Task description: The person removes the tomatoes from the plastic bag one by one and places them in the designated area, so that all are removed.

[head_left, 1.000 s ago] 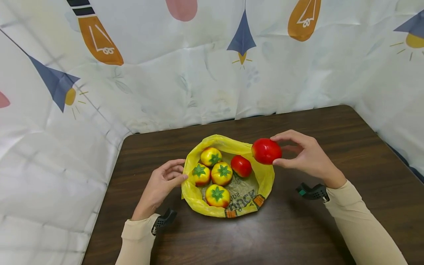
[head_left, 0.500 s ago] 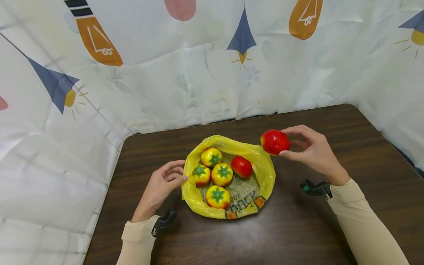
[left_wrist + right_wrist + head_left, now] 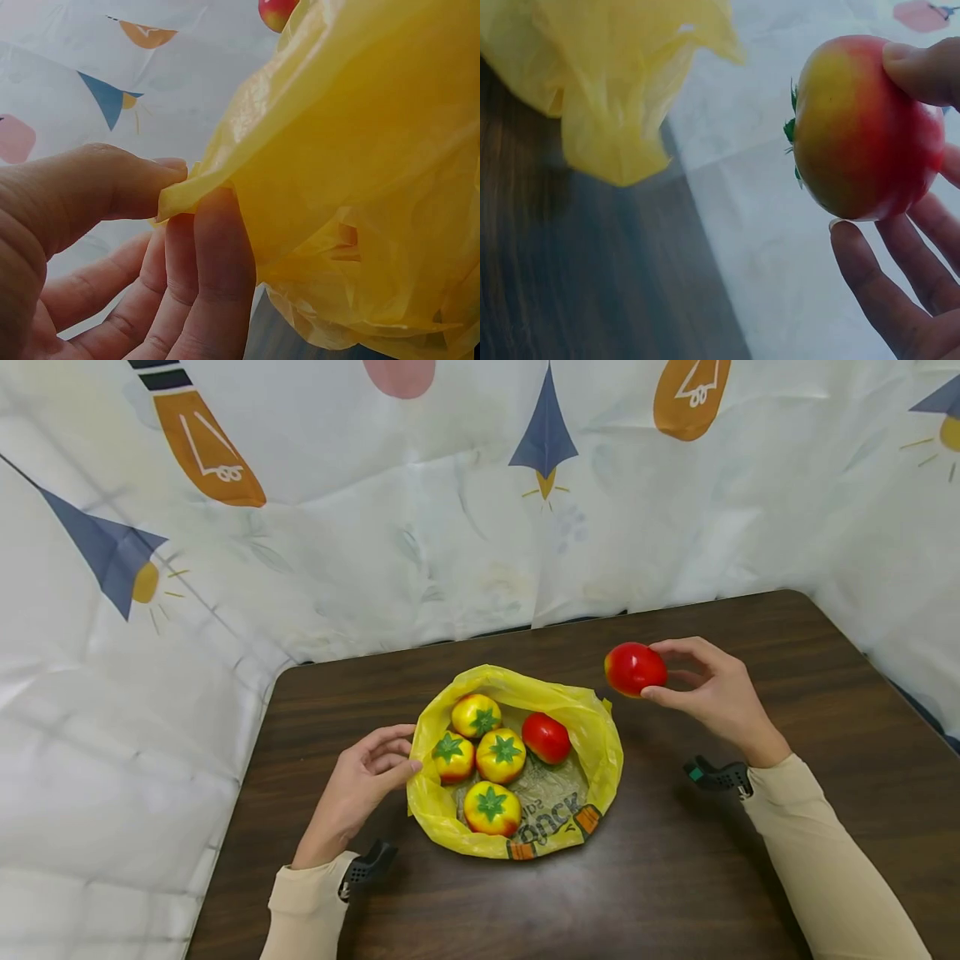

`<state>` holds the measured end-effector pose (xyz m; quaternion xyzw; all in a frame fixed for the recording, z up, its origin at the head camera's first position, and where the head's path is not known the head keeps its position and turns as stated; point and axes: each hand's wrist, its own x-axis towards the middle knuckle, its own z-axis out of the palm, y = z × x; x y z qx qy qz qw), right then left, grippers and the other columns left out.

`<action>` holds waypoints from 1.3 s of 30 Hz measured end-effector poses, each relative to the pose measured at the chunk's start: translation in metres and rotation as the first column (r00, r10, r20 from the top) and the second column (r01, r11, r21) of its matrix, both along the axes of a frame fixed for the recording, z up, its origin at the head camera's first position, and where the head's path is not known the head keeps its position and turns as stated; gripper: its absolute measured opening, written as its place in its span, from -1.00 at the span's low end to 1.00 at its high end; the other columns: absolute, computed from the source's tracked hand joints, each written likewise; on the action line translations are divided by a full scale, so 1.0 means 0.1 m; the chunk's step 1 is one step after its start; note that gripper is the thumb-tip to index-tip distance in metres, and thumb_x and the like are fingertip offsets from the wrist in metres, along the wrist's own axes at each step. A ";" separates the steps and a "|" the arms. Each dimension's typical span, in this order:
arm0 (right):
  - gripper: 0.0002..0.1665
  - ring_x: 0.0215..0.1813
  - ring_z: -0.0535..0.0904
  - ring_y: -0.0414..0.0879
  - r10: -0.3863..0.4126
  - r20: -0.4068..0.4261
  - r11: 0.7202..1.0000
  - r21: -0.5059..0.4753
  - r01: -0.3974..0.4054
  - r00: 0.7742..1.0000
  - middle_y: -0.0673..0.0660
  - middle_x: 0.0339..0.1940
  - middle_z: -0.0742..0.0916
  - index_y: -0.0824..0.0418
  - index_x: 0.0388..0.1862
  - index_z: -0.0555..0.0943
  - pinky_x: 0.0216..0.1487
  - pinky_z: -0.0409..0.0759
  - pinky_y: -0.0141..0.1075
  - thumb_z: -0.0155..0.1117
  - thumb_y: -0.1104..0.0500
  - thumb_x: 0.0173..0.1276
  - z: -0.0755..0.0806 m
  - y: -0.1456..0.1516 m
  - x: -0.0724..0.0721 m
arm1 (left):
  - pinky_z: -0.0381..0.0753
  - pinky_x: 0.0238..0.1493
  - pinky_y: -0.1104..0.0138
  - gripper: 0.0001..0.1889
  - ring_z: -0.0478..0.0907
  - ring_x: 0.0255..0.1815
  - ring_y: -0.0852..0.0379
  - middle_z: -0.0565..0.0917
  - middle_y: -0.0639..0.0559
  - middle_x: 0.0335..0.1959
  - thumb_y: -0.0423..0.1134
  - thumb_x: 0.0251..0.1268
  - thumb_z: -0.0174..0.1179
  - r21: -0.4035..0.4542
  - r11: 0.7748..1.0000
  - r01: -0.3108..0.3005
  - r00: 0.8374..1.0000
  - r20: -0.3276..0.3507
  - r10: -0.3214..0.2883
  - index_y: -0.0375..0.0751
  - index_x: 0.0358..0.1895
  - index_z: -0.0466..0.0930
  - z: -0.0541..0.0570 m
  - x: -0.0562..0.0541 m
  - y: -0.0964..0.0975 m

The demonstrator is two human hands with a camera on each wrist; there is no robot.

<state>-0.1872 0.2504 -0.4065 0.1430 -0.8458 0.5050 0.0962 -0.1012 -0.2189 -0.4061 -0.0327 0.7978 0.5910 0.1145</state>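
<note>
The head view shows, nearest, the dark wooden table (image 3: 622, 893), then the left hand (image 3: 360, 789), whose thumb and fingers pinch the near-left edge of the yellow bag (image 3: 602, 752); the bag's mouth gapes upward. Inside lie 5 tomatoes (image 3: 501, 756), 4 with green leaves up and 1 showing its red side. Farther back, the right hand (image 3: 712, 693) grips 1 more, the red tomato (image 3: 636, 669), between thumb and fingers, just beyond the bag's far-right rim and apart from it. Behind everything hangs the printed cloth (image 3: 450, 543). The step in hand seems to be shifting a single tomato while the bag is steadied; its direction is unclear. The next move likely calls for keeping this grip secure, then lowering the tomato gently before releasing it.
</note>
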 end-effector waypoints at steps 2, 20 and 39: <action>-0.31 0.06 0.64 -0.37 -0.008 0.003 1.000 0.006 0.008 1.000 -0.34 0.11 0.65 0.14 0.25 0.64 0.04 0.58 -0.69 0.64 0.34 0.11 -0.03 0.01 -0.03 | 0.75 -0.01 0.40 -0.42 0.72 -0.08 0.21 0.66 0.00 -0.03 -0.14 0.32 0.43 0.004 1.000 -0.002 1.000 -0.003 0.002 -0.08 0.38 0.49 0.01 0.01 0.00; -0.31 0.04 0.49 -0.51 -0.057 0.076 0.985 0.170 0.043 0.995 0.08 0.24 0.68 0.07 0.29 0.62 0.01 0.44 -0.80 0.65 0.12 0.16 -0.32 0.16 -0.16 | 0.74 -0.02 0.41 -0.42 0.71 -0.08 0.21 0.66 -0.03 0.00 -0.13 0.33 0.43 -0.011 1.000 0.004 1.000 -0.002 -0.004 -0.06 0.38 0.48 0.01 -0.01 0.01; -0.28 0.23 0.56 0.08 -0.052 0.135 0.968 0.249 0.017 0.989 0.17 0.29 0.63 0.09 0.33 0.58 0.21 0.69 -0.18 0.62 0.02 0.22 -0.41 0.22 -0.19 | 0.72 -0.01 0.42 -0.43 0.72 -0.09 0.19 0.66 -0.04 -0.01 -0.14 0.32 0.44 -0.039 0.999 -0.008 1.000 0.006 0.008 -0.02 0.37 0.50 0.02 0.01 0.01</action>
